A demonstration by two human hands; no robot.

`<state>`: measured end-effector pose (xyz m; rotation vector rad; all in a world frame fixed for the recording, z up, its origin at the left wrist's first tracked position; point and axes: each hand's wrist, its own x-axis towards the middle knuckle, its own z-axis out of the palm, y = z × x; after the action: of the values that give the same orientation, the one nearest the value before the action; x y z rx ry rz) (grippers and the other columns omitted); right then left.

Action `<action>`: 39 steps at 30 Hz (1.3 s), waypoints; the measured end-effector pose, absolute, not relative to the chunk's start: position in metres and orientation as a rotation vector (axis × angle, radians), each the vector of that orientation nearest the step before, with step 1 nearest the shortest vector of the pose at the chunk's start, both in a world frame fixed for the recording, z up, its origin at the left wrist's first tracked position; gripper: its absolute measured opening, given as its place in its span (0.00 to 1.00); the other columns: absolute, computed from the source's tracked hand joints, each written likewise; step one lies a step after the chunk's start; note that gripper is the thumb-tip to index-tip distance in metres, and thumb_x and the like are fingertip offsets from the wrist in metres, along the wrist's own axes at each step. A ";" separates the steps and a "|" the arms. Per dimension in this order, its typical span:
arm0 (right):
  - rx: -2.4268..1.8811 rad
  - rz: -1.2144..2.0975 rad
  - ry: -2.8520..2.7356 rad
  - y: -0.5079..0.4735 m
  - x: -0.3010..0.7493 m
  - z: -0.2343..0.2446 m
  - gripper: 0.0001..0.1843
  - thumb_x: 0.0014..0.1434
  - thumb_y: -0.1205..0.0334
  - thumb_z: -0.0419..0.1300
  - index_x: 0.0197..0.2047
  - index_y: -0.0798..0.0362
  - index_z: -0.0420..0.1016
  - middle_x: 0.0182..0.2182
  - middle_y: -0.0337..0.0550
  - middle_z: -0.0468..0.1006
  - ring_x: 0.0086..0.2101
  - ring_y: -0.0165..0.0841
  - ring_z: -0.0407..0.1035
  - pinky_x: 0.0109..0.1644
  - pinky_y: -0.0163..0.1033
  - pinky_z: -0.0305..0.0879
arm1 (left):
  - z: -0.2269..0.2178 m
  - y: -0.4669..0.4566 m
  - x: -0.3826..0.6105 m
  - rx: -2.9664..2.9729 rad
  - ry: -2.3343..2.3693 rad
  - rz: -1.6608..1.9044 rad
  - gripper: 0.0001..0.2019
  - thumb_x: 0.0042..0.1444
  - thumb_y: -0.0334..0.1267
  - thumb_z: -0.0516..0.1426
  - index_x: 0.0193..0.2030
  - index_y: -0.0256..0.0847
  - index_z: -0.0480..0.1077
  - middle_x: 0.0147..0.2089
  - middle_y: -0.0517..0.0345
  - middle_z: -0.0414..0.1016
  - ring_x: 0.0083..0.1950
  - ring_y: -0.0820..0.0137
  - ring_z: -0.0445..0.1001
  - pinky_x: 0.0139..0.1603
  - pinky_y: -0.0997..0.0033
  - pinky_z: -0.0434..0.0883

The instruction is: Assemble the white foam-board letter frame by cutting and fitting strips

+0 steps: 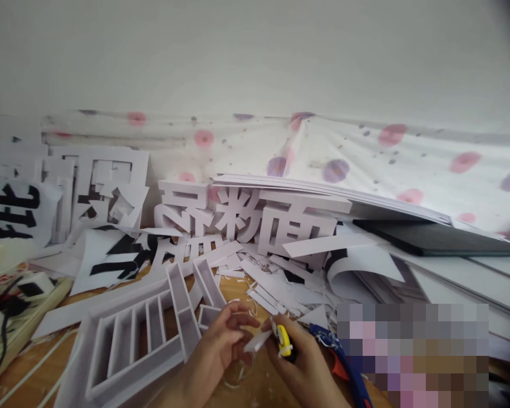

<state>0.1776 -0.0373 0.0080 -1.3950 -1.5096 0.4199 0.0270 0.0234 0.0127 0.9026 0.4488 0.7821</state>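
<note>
In the lower middle, my left hand (223,334) has its fingers curled at one end of a small white foam board strip (258,341). Facing it, my right hand (297,351) is closed around a yellow and black utility knife (284,341); the strip's other end lies against these fingers. Most of the knife is hidden in the palm. Left of my hands rests a large white foam board letter frame (131,374) with upright walls and several slots. Thin white shavings lie on the wooden table (259,385) below.
Standing white foam characters (238,215) line the back, with white offcuts (272,289) before them. Stacked boards (459,283) and a dark panel (433,238) are at right. A power strip (38,317) with cords sits at left. A blue-handled tool (352,374) lies beside my right hand.
</note>
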 end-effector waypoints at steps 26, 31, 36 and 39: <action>-1.559 -0.320 -1.825 -0.030 0.157 -0.025 0.13 0.32 0.70 0.55 0.25 0.49 0.63 0.20 0.35 0.73 0.21 0.33 0.65 0.27 0.36 0.47 | 0.008 0.021 0.032 0.915 0.704 0.941 0.22 0.45 0.49 0.65 0.44 0.44 0.65 0.31 0.66 0.71 0.26 0.79 0.66 0.25 0.81 0.63; -1.675 -0.340 -1.768 -0.030 0.162 -0.014 0.11 0.36 0.71 0.58 0.25 0.49 0.63 0.21 0.35 0.73 0.23 0.33 0.66 0.28 0.35 0.48 | 0.006 0.020 0.033 0.948 0.665 0.911 0.20 0.49 0.50 0.63 0.43 0.44 0.64 0.23 0.71 0.65 0.17 0.82 0.60 0.17 0.82 0.54; -1.758 -0.389 -1.710 -0.028 0.169 -0.013 0.10 0.39 0.71 0.59 0.26 0.49 0.63 0.21 0.36 0.73 0.23 0.33 0.66 0.27 0.35 0.46 | 0.006 0.019 0.035 0.992 0.597 0.929 0.20 0.48 0.51 0.63 0.42 0.44 0.64 0.22 0.72 0.64 0.14 0.84 0.56 0.15 0.82 0.52; -1.719 -0.375 -1.736 -0.029 0.166 -0.013 0.10 0.39 0.70 0.60 0.26 0.49 0.64 0.21 0.36 0.73 0.23 0.33 0.66 0.28 0.36 0.47 | 0.006 0.019 0.035 0.996 0.615 0.925 0.21 0.47 0.51 0.63 0.42 0.44 0.63 0.22 0.72 0.64 0.15 0.83 0.57 0.15 0.82 0.54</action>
<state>0.1659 -0.0288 -0.0127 -1.7188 -1.7362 -0.3750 0.0348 0.0189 0.0062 0.9955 0.6152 0.9254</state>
